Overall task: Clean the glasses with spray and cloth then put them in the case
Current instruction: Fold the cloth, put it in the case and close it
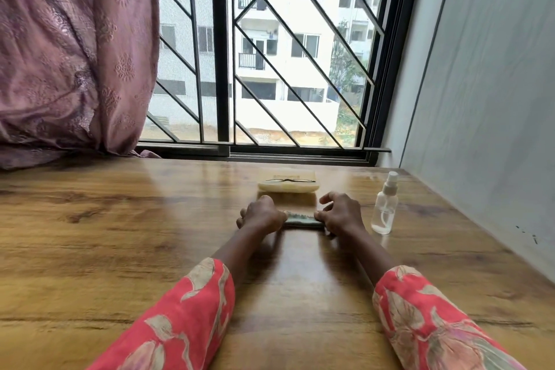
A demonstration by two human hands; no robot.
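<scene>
While both of your hands are pinching the ends of the folded cloth (pixel 303 218), take care to lift it evenly; your left hand (pixel 260 216) is curled closed on the left end, and your right hand (pixel 341 213) nips the right end between thumb and forefinger, its other fingers arched loosely above; the cloth lies flat on the wooden table (pixel 120 234), directly in front of you, and looks greenish, though it is blurred and its pattern is hard to tell. Judging by the layout, you are only at the start; the glasses (pixel 287 180) rest untouched on the pale case (pixel 288 185) just beyond the cloth, near the window (pixel 270 54); the spray bottle (pixel 385 204) stands upright just beside your right hand, apart from it. To do this step well, unfold the cloth fully so a clean face is ready; keep it clear of the bottle, which looks light and would probably tip easily; free one hand before reaching for the glasses, and take them by the frame, not the lenses.

Counted: one cloth; one pair of glasses; one case; one spray bottle; two hands, both on the cloth; two red floral sleeves (pixel 186 318); one curtain (pixel 75 48) at the far left.
</scene>
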